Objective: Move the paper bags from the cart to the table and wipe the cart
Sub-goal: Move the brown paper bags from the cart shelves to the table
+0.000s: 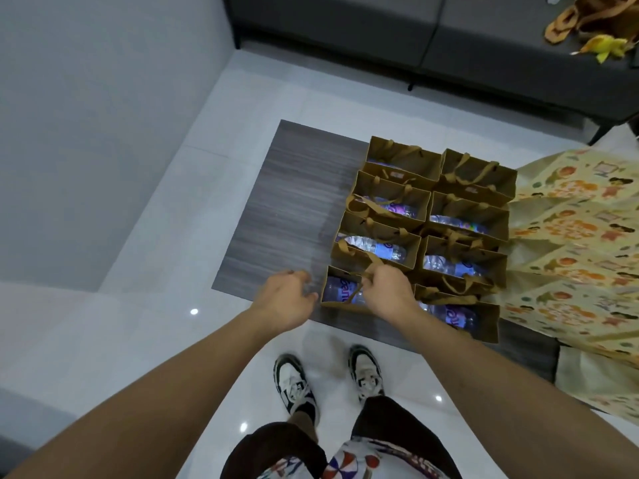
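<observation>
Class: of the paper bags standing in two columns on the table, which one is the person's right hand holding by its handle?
The nearest bag in the left column. The right hand grips its handle; no hand holds the other bags.

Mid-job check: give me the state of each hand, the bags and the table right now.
right hand: pinching the handle of the nearest left bag
left hand: loosely curled, holding nothing, beside that bag
paper bags: eight, upright, open, in two rows, bottles lying inside
table: left part bare
patterned bag: lying against the table's right side
</observation>
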The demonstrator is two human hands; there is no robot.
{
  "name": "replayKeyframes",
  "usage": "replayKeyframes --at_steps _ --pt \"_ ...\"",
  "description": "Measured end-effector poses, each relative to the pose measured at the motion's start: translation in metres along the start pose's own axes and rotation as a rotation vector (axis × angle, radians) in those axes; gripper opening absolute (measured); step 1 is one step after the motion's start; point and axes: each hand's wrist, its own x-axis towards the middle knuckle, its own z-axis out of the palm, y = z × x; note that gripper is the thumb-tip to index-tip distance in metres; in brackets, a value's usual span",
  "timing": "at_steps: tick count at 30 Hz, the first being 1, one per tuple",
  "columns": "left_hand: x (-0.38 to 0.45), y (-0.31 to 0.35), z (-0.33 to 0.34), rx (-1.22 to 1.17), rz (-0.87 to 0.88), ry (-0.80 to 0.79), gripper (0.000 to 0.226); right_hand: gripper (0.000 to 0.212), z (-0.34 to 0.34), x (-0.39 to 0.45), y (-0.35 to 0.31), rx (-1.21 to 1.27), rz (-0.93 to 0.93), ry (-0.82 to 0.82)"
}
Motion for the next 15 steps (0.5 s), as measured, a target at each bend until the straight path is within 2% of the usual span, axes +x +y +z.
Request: replayKeyframes --at_steps 6,15 --pt "-0.01 0.017 0.019 -0.077 -0.149 0.098 0.045 0.012 -0.011 0.027 0.016 -0.114 -0.155 -0.104" --pt "-0.052 0.046 0.064 -0.294 -0.411 0.25 0.045 0.029 -0.037 0.045 0.024 -0.316 -0.425 -0.25"
